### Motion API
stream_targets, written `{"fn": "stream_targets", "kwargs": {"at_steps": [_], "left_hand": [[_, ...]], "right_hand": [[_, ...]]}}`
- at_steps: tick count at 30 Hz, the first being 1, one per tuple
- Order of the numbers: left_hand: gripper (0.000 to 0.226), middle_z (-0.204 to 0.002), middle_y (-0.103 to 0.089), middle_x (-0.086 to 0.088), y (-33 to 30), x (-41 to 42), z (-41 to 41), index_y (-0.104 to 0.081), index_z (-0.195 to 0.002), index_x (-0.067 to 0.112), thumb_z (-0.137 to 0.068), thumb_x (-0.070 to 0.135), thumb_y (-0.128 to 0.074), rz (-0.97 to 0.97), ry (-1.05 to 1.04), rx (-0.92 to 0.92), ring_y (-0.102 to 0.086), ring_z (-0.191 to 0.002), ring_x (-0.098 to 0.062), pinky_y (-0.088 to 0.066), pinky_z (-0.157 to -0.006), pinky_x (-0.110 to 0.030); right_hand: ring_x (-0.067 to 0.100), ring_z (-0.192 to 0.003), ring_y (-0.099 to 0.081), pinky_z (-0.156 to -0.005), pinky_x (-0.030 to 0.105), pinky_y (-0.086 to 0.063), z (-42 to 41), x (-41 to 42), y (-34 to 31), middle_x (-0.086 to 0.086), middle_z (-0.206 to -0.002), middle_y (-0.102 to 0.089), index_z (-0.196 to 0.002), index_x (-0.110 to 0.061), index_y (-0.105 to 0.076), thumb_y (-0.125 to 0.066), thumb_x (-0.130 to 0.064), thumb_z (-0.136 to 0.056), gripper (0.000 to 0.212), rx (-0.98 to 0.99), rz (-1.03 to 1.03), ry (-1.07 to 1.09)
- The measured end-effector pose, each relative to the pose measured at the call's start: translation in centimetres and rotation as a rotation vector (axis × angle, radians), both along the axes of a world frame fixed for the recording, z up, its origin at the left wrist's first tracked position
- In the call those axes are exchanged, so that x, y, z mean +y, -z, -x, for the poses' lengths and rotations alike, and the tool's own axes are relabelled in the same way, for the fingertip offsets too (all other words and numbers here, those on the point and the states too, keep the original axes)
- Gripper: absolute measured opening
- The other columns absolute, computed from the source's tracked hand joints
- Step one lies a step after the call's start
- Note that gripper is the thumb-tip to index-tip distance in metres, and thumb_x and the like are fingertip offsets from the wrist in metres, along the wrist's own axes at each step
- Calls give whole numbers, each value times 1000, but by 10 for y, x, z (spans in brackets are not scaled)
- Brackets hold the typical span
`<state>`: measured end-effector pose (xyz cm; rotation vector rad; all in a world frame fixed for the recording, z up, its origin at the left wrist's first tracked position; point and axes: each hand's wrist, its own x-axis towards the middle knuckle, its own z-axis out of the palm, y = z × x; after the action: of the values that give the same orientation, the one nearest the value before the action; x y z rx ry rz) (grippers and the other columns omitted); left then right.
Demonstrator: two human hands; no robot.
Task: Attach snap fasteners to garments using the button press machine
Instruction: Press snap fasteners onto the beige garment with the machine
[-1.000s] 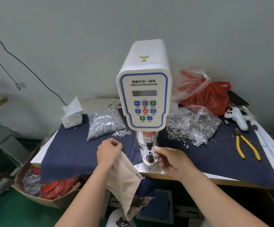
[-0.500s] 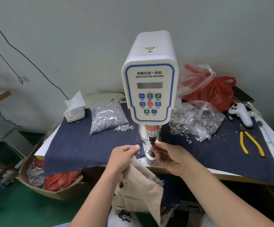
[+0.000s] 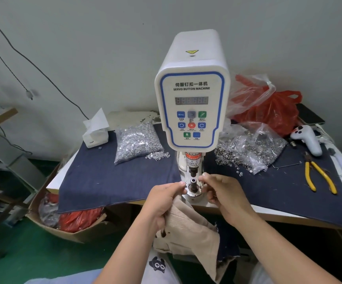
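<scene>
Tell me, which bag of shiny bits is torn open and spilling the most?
The clear bag right of the machine: that crumpled bag of silver rings gapes open, rings scattered over the blue cloth. The left bag of studs stays plump, few spilled.

One white servo button machine (image 3: 192,99) stands on one table (image 3: 53,182) under one dark blue denim cloth (image 3: 114,181). Two clear plastic bags of silver fasteners (image 3: 137,140) (image 3: 254,148), one yellow-handled pliers (image 3: 319,177), one white tissue box (image 3: 94,134), one beige garment (image 3: 194,232), two hands (image 3: 164,203) (image 3: 225,193).

Both hands forward, left hand (image 3: 161,199) and right hand (image 3: 223,193) fingers curled, pinching.
</scene>
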<state>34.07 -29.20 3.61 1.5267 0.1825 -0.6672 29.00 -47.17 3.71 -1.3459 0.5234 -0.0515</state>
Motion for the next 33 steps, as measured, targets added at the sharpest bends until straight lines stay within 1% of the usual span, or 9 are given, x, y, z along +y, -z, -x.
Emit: {"fn": "stream_targets", "kwargs": {"at_steps": [3, 6, 13, 16, 21, 24, 26, 30, 33], "left_hand": [[29, -79, -74, -12, -1, -6, 3, -83, -77, 13, -82, 41, -84, -21, 6, 9, -67, -74, -24, -54, -76, -35], [25, -82, -78, -8, -3, -15, 8, -84, -80, 11, -89, 34, -79, -7, 16, -5, -69, -75, -20, -54, -78, -35], [29, -92, -79, -13, -5, -18, 11, -83, -86, 8, -90, 36, -78, 27, 31, 31, -71, -85, -25, -53, -90, -41], [24, -88, -74, -10, -5, -17, 12, -82, -86, 11, -94, 32, -75, 100, 41, 74, -66, -82, -24, -49, -89, -42], [29, -91, -73, -4, -2, -14, 15, -83, -91, 17, -104, 31, -61, 91, 14, 55, -61, -94, -23, -46, -103, -47], [32, -90, -75, -3, -2, -11, 15, -83, -92, 17, -106, 31, -58, 54, 8, 25, -65, -89, -19, -51, -95, -41], [33, -88, -75, -3, -2, -8, 14, -83, -88, 18, -106, 30, -58, 53, -5, 19, -65, -86, -18, -52, -90, -39], [30, -86, -73, -2, -3, -5, 12, -81, -94, 15, -106, 29, -57, 51, -23, 16, -65, -82, -16, -52, -87, -37], [29, -87, -73, -2, -4, -3, 12, -80, -97, 13, -106, 29, -58, 49, -33, 12, -65, -83, -17, -52, -88, -38]], "right_hand": [[3, -62, -65, -58, 17, -48, 9, 0, 3, -11, -73, -75, -83, -25, -79, -74, -25, -90, 8, -138, 494, -82], [-3, -81, -69, -73, 10, -49, 14, 3, 6, -25, -83, -74, -94, -29, -80, -77, -25, -89, 7, -224, 718, -160], [-9, -83, -66, -72, 5, -44, 10, 0, 7, -32, -85, -70, -87, -34, -74, -77, -25, -89, 10, -245, 800, -162], [-6, -81, -66, -70, 6, -44, 4, 0, 7, -24, -79, -71, -84, -28, -73, -75, -24, -89, 7, -240, 821, -138], [-3, -81, -64, -72, 6, -44, -9, -2, 1, -18, -86, -70, -90, -25, -72, -71, -26, -94, 4, -244, 968, -150], [6, -83, -65, -79, 23, -51, -13, -3, -2, -12, -91, -71, -93, -22, -71, -69, -28, -95, 7, -243, 1083, -197], [10, -82, -65, -79, 29, -51, -14, -5, -4, -10, -90, -72, -91, -21, -71, -69, -28, -95, 8, -255, 1115, -218], [9, -76, -60, -74, 27, -46, -17, -7, -8, -11, -83, -67, -88, -19, -72, -73, -26, -93, 9, -292, 1166, -244], [10, -78, -63, -77, 28, -49, -16, -7, -9, -7, -87, -73, -90, -17, -74, -75, -27, -91, 10, -305, 1185, -240]]}}
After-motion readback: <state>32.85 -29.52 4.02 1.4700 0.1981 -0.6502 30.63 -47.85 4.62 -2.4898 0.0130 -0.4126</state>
